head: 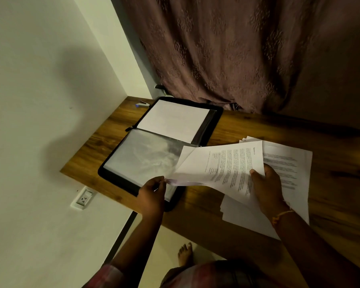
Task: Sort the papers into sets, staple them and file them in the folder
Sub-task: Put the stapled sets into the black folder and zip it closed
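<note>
Papers (220, 163) | step: sorting 1 set | your left hand (152, 194) pinches its corner, right hand (266, 188) fingers (255, 173) grip its edge | next: probably square it, reach for stapler (142, 103)

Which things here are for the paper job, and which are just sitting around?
For the job:
- held papers, gripped by left hand and right hand
- pile of papers
- open folder
- stapler

Just sitting around:
- curtain
- wall socket
</note>
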`<state>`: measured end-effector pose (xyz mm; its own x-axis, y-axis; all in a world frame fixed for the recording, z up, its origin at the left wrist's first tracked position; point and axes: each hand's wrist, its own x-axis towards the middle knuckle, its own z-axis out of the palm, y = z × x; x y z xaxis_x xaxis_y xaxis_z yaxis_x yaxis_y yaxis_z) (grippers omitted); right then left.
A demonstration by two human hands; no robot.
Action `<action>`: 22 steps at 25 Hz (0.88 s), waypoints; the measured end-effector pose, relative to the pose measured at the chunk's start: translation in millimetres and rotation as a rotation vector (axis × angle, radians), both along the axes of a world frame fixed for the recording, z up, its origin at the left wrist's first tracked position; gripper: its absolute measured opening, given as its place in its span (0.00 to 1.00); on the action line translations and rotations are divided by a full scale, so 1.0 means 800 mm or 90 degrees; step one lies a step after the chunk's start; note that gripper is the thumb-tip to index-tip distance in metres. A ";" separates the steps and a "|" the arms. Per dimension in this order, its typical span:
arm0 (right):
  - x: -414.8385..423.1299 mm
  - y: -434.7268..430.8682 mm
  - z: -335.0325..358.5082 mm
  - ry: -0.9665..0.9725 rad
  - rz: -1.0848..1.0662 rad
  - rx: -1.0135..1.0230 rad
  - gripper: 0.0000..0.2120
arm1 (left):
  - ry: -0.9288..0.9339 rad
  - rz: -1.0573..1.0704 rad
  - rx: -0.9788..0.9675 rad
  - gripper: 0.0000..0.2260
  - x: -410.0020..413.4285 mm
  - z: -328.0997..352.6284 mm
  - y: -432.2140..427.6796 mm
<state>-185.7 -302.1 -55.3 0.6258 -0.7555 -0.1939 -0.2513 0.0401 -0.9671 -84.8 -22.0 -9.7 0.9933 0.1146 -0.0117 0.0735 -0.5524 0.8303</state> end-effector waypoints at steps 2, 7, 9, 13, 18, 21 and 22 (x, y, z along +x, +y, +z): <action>-0.003 -0.001 0.001 -0.001 0.007 -0.008 0.18 | 0.017 0.019 -0.049 0.07 0.001 0.002 -0.001; -0.007 -0.001 0.003 -0.017 -0.002 0.033 0.16 | 0.047 0.046 -0.068 0.08 0.005 0.001 -0.005; -0.007 0.005 0.002 -0.017 -0.028 0.073 0.17 | 0.050 0.046 -0.056 0.08 0.004 -0.001 -0.004; -0.005 0.012 -0.003 -0.009 -0.078 0.158 0.17 | 0.042 0.018 -0.029 0.09 0.003 -0.007 0.002; -0.002 0.015 -0.001 0.020 -0.099 0.190 0.17 | 0.046 0.004 -0.034 0.10 -0.001 -0.007 0.002; -0.002 0.020 0.006 0.031 -0.084 0.186 0.17 | 0.042 -0.009 -0.036 0.10 0.000 -0.005 0.000; -0.002 0.022 0.008 0.032 -0.081 0.185 0.17 | 0.035 -0.015 -0.024 0.10 0.000 -0.005 0.000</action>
